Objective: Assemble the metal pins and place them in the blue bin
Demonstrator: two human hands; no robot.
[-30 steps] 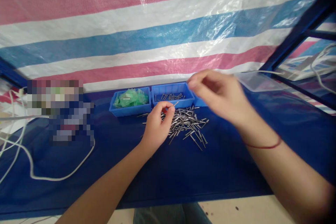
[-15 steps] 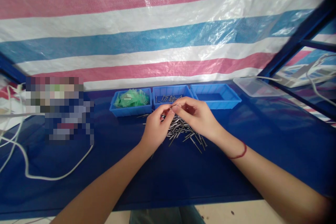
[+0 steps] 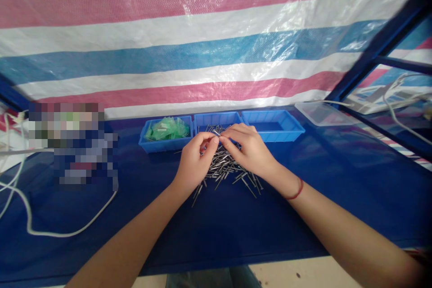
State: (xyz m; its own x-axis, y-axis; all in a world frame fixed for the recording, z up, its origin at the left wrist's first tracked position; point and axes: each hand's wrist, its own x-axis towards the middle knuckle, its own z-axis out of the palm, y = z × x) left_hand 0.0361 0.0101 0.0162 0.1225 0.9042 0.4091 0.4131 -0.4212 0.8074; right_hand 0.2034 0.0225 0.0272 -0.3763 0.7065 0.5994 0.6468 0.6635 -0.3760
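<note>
My left hand (image 3: 195, 157) is closed in a pinch, its thumb and forefinger on a small silvery blind rivet (image 3: 216, 133). From the other side, the fingertips of my right hand (image 3: 251, 149) meet it and pinch at the same piece. Both hands hover over a loose pile of blind rivets (image 3: 222, 164), thin metal pins with thicker sleeves, spread on the blue table (image 3: 216, 225). Just behind the fingers stands the middle blue bin (image 3: 218, 119), with several rivets in it. Fingers partly cover the held rivet and the pile.
The left blue bin (image 3: 165, 145) holds green plastic bags (image 3: 168, 128). A right blue bin (image 3: 275, 135) adjoins the middle one. Beyond it lies a clear plastic lid (image 3: 322, 114). White cable (image 3: 60, 235) loops at left, by a blurred-out patch. Striped sheeting (image 3: 189, 63) hangs behind.
The view has shifted slightly. My fingertips have turned the held rivet, so more of its shiny metal shows between them. My right hand's fingers lie straighter; both hands stay together above the pile.
</note>
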